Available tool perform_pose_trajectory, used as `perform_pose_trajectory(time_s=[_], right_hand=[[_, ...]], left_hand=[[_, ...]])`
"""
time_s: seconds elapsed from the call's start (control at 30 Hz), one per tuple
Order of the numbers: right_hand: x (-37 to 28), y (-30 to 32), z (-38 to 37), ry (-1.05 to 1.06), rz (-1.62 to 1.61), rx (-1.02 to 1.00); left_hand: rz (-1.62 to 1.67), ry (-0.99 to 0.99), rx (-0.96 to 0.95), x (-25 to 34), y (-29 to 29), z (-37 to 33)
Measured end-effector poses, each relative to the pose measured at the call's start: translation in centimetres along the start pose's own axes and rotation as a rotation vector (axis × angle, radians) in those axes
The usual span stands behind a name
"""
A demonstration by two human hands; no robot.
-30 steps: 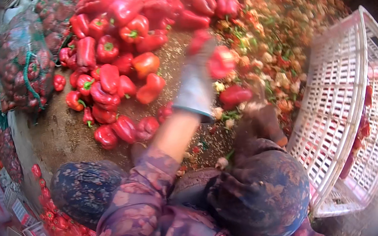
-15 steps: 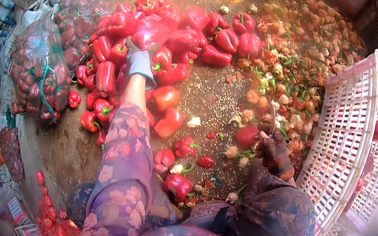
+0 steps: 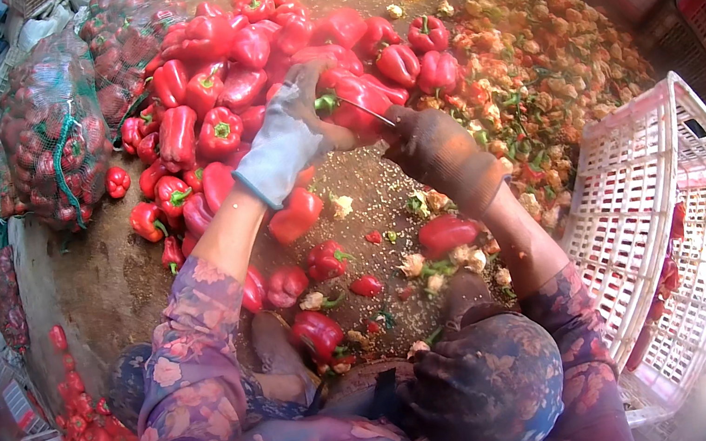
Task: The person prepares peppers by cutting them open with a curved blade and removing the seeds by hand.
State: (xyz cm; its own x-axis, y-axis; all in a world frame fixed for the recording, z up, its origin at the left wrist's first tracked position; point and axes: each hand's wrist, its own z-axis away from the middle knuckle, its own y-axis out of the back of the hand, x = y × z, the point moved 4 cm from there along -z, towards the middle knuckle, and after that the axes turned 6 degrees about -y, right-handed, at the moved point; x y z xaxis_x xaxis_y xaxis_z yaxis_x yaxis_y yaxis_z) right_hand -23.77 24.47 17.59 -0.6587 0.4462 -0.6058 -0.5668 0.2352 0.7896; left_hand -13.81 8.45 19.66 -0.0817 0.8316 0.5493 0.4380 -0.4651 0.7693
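state: from the head view, i read the left hand (image 3: 289,128) as closed around a pepper (image 3: 361,93) at the upper centre of the frame. the right hand (image 3: 440,153) grips a knife (image 3: 369,113), its thin blade across the pepper, close to the green stem (image 3: 326,104). i cannot tell whether the edge has entered the flesh.

progress: i judge this pepper to be at an early stage, as the stem is still on. the heap of cores (image 3: 567,41) at the upper right of the frame indicates completed cuts; the pile (image 3: 239,85) of mostly whole peppers at the upper left remains.

difference: half a second earlier, the left hand was in the pile and the right hand held the knife at the lower right, near a loose pepper (image 3: 448,234). now both hands meet at the upper centre, and the loose pepper lies clear of them
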Motion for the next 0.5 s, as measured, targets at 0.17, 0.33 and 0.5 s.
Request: perform_pose_trajectory(time_s=[0.17,0.33,0.5], right_hand=[[8.7,-3.0,5.8,-0.061,0.036,0.002],[3.8,1.8,7.3,-0.022,-0.674,0.146],[2.9,1.1,8.1,0.154,-1.07,-0.025]], left_hand=[[0.54,0.256,-0.062,1.4,0.3,1.0],[0.488,0.24,-0.342,6.9,-0.3,1.3],[0.93,0.241,-0.461,9.5,-2.1,1.5]])
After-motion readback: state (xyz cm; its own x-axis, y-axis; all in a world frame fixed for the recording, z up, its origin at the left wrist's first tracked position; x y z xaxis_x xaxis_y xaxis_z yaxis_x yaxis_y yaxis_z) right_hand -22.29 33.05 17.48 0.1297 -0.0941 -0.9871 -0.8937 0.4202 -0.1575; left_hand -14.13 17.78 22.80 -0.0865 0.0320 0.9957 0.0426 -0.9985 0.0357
